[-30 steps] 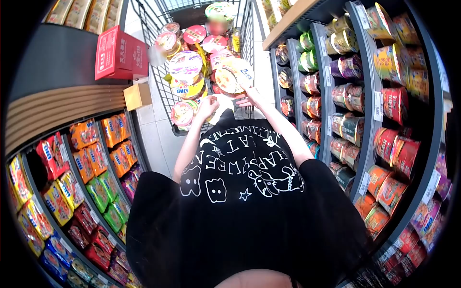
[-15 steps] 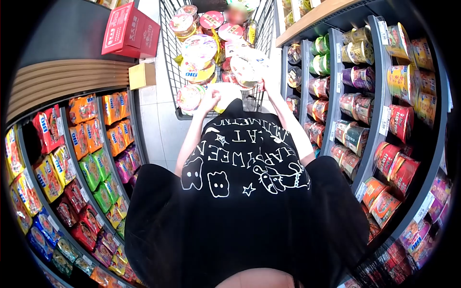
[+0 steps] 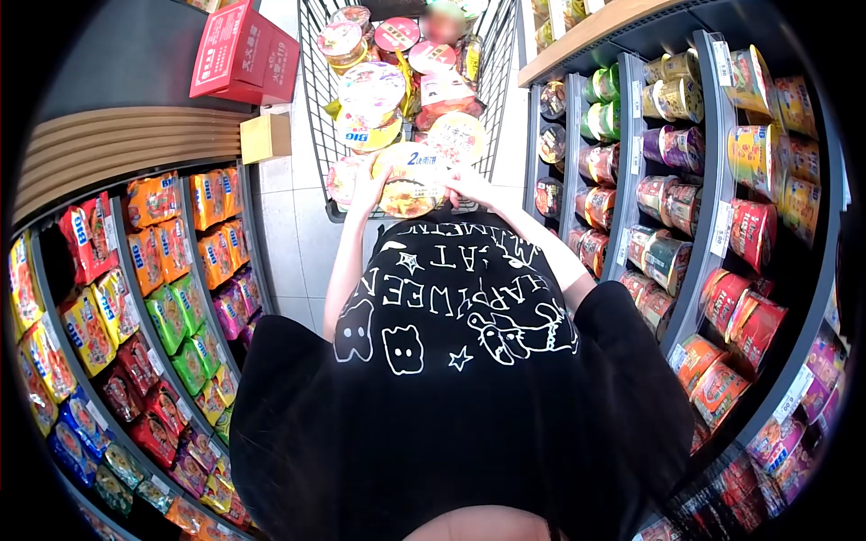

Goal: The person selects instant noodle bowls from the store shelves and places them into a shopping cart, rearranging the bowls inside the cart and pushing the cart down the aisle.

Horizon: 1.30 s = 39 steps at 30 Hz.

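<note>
In the head view, a yellow instant noodle bowl with a printed lid is held at the near end of a black wire shopping cart. My left hand grips the bowl's left side, fingers partly hidden. My right hand is closed on its right edge. Just beyond, another round noodle bowl lies in the cart. A pinkish bowl sits beside my left hand, partly covered by it. Farther in are a stacked large noodle tub and red-lidded bowls.
Shelves of cup noodles line the right side, and bagged noodles fill the left shelves. A red box and a small cardboard-coloured block stand left of the cart. Pale floor tiles show between shelf and cart.
The bowl in my right hand has come nearer and to the left, uncovering another bowl in the cart. My left hand, earlier closed beside it, now grips it too.
</note>
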Tool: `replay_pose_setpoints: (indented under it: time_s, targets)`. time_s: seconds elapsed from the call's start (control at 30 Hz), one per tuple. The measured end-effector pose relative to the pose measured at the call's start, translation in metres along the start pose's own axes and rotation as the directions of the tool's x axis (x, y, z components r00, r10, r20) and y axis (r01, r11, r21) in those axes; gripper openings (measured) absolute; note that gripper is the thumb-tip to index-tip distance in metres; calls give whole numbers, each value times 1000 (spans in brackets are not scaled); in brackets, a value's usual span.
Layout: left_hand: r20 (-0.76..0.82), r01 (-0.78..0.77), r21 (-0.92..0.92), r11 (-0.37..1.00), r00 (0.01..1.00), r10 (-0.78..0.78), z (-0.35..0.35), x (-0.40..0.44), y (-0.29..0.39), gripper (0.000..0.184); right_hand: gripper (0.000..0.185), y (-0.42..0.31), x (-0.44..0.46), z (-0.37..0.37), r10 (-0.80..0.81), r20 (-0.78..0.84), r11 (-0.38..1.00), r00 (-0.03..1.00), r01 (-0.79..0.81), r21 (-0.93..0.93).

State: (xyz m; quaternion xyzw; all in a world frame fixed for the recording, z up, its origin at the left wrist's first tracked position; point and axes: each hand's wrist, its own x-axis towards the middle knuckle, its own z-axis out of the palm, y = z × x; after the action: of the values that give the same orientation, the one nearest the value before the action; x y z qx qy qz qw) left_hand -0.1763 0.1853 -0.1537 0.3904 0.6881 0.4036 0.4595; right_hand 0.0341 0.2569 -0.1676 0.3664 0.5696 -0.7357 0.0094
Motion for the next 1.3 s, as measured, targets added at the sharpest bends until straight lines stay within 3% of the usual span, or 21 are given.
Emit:
replay_pose_setpoints:
  time_s: [0.03, 0.07, 0.1, 0.17, 0.23, 0.27, 0.3, 0.4, 0.53, 0.8, 0.9, 1.0, 1.13, 1.3]
  targets:
    - [-18, -60, 77, 995, 998, 61, 0, 0, -3, 37, 35, 3, -1, -5, 0, -1, 1000, 1000, 0, 1]
    - [-17, -51, 115, 992, 998, 54, 0, 1, -5, 38, 37, 7, -3, -9, 116, -71, 949, 991, -90, 301]
    - [-19, -51, 115, 992, 998, 53, 2, 2, -8, 38, 41, 11, -6, -16, 246, -102, 804, 964, -144, 577]
    - [-1, -95, 198, 976, 995, 97, 5, 2, 3, 38, 41, 42, 8, -29, 193, -8, 752, 981, -142, 643]
    - [-5, -80, 190, 979, 997, 82, 7, 2, 7, 38, 46, 57, 25, -32, 595, 13, 474, 804, -363, 802]
    - [-5, -65, 180, 981, 998, 67, 7, 2, 9, 39, 48, 69, 38, -33, 641, 24, 405, 767, -365, 838]
    - [-6, -50, 171, 984, 999, 51, 7, 2, 11, 40, 48, 82, 50, -32, 638, 26, 408, 770, -366, 836]
    - [-25, -49, 223, 974, 998, 56, 6, 3, 1, 40, 44, 98, 75, -27, 592, -185, 597, 785, -272, 754]
    - [-74, -52, 285, 957, 994, 76, 4, 0, 1, 38, 44, 92, 80, -25, 572, -237, 668, 785, -278, 690]
    - [-72, -26, 222, 975, 996, 43, 1, 7, -7, 37, 42, 83, 77, -21, 553, -249, 683, 795, -262, 681]
    - [-107, 12, 303, 953, 994, 21, 2, 4, 1, 37, 42, 81, 69, -19, 540, -261, 678, 800, -228, 699]
    - [-100, -81, 352, 933, 987, 123, -1, 10, -12, 36, 41, 77, 61, -16, 526, -269, 667, 806, -195, 719]
    - [-114, -9, 239, 971, 993, 37, -6, 12, -26, 37, 41, 68, 53, -12, 505, -289, 647, 813, -136, 750]
    - [-86, -55, 270, 961, 993, 81, -12, 12, -37, 39, 40, 53, 44, -10, 469, -334, 637, 818, -52, 769]
